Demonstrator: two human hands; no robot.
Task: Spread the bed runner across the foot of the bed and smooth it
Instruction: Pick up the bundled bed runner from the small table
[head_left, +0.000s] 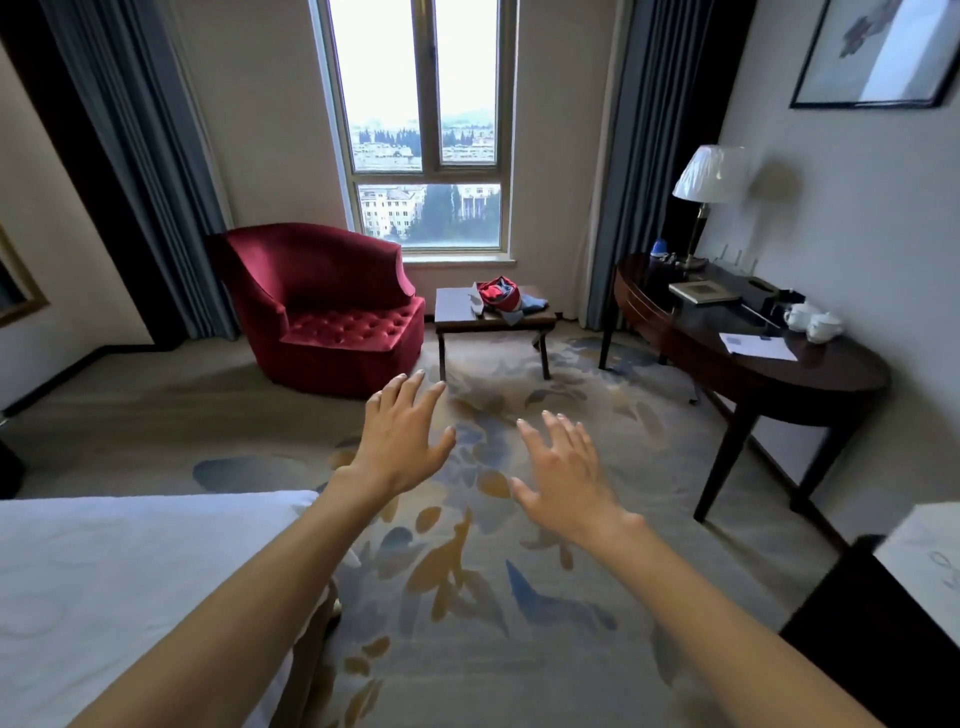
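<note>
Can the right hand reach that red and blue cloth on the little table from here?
Probably not yet: the right hand hovers open over carpet, well short of the cloth. Nothing blocks the way, though.

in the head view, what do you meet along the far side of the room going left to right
red armchair → small table → red and blue cloth bundle lying on that table → table lamp → white cups
</note>
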